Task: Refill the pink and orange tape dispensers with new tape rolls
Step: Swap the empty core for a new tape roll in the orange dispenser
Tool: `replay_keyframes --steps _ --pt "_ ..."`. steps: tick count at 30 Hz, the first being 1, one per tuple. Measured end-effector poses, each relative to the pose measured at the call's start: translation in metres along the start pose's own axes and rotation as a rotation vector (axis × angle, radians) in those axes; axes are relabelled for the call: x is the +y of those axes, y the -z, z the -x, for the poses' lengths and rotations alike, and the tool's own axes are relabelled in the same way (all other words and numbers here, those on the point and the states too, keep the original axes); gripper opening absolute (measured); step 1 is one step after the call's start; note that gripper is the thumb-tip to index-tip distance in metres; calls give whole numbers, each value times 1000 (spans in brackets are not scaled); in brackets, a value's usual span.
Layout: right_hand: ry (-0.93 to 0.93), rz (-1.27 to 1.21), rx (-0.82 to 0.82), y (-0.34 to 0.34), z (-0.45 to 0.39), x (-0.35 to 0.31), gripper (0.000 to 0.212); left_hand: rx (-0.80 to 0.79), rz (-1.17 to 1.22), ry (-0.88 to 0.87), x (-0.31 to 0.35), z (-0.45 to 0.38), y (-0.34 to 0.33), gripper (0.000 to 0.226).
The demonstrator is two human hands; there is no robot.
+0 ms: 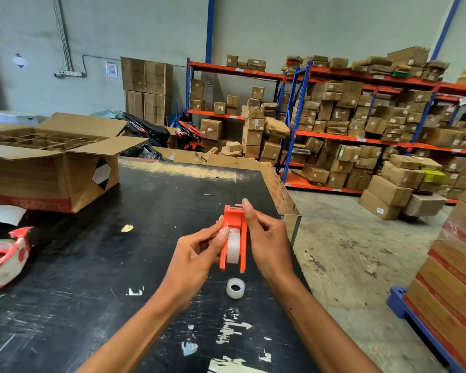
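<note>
Both hands hold the orange tape dispenser (233, 222) just above the black table (92, 265). A clear tape roll (233, 250) sits between the dispenser's two side walls. My left hand (198, 253) grips the left wall, its thumb and fingertips pressed on the top of the roll. My right hand (267, 240) clasps the right wall, with the index finger stretched along to the cutter end. A second clear tape roll (235, 288) lies flat on the table just below the dispenser. The pink dispenser is not in view.
An open cardboard box (51, 168) with dividers stands at the table's far left. A large red-and-white packing tape dispenser (3, 257) lies at the left edge. The table's right edge (293, 208) drops to concrete floor. Shelves of cartons fill the background; stacked boxes stand at right.
</note>
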State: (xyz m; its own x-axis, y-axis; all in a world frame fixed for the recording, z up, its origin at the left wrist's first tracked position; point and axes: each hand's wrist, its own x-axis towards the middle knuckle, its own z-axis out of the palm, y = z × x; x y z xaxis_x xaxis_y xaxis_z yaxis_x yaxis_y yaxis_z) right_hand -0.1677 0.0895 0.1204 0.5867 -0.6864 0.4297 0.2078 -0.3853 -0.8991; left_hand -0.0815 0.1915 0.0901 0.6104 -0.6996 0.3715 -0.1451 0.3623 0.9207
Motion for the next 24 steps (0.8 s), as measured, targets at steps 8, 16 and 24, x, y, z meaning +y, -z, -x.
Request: replay_keyframes --steps 8,16,24 --pt "62 -94 -47 -1 5 16 28 54 49 50 -8 -25 -8 38" --pt "-20 62 -81 1 -35 39 29 93 52 115 -24 -56 -8 32" --pt "-41 20 -193 14 -67 54 22 162 10 133 -43 -95 -11 26"
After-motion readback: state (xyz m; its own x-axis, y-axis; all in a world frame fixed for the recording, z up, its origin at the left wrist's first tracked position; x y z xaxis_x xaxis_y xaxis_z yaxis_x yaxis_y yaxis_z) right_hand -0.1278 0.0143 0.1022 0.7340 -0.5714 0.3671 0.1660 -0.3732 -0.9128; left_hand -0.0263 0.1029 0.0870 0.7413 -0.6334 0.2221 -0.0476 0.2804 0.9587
